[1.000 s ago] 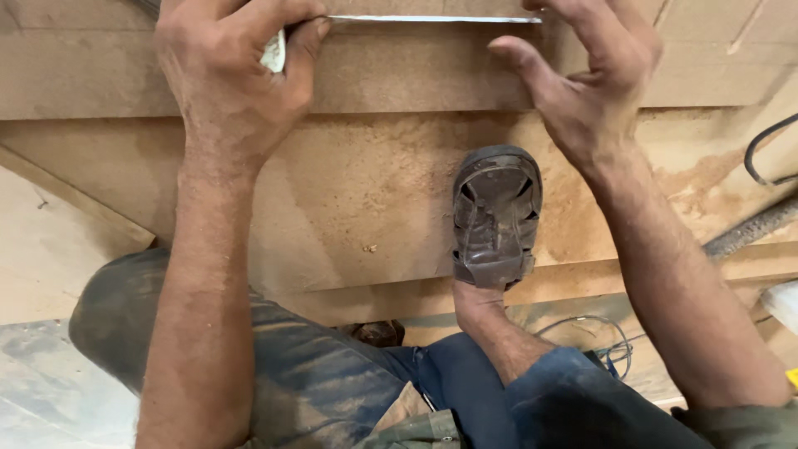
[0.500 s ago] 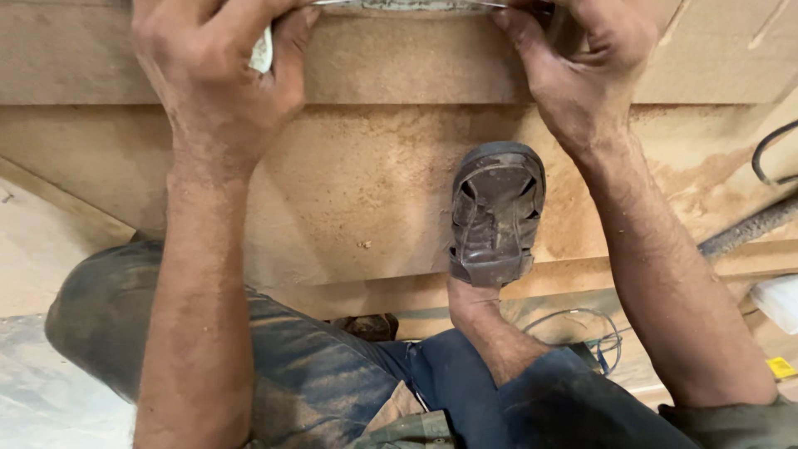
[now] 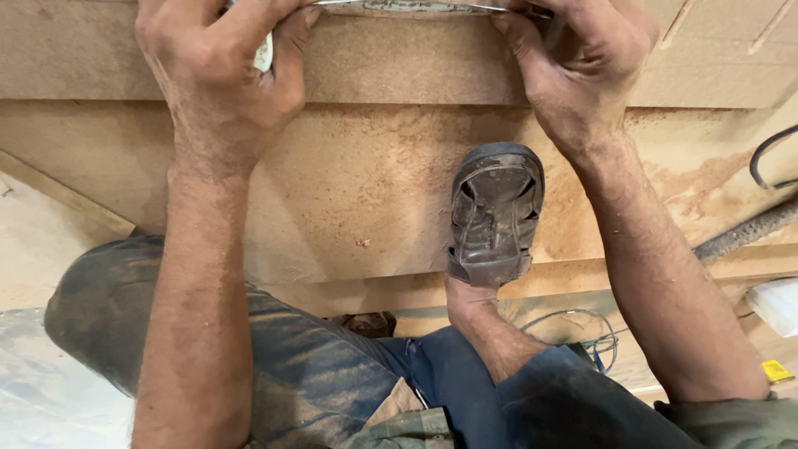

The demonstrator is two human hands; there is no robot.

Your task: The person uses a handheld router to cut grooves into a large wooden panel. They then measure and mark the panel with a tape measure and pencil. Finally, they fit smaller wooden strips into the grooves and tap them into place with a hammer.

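1. Change since the earlier frames: both hands have moved up to the top edge of the view, and the metal strip they hold now lies partly out of frame; the sandalled foot has kept its place on the board.
2. Left hand (image 3: 220, 79): its grip is pressed together, thumb and fingers pinching the left end of the metal strip (image 3: 407, 6), with a small white piece (image 3: 263, 55) showing between thumb and palm; what that piece is cannot be told.
3. Metal strip: a thin, flat, grey band lying along the upper fibreboard panel (image 3: 399, 62), spanning from one hand to the other. Judged light and stiff across its width but springy along its length, with thin edges that may cut; best held at both ends, as here.
4. Fibreboard sheets (image 3: 349, 191): broad, dusty, stacked in steps; judged heavy and rigid.
5. Sandal (image 3: 495, 212): dark, worn, resting on the lower sheet, toes toward the hands.
6. Right hand (image 3: 578, 71): grip closed, fingertips pinching the right end of the strip.
7. Cables (image 3: 769, 154) lie at the right edge. No container is visible.
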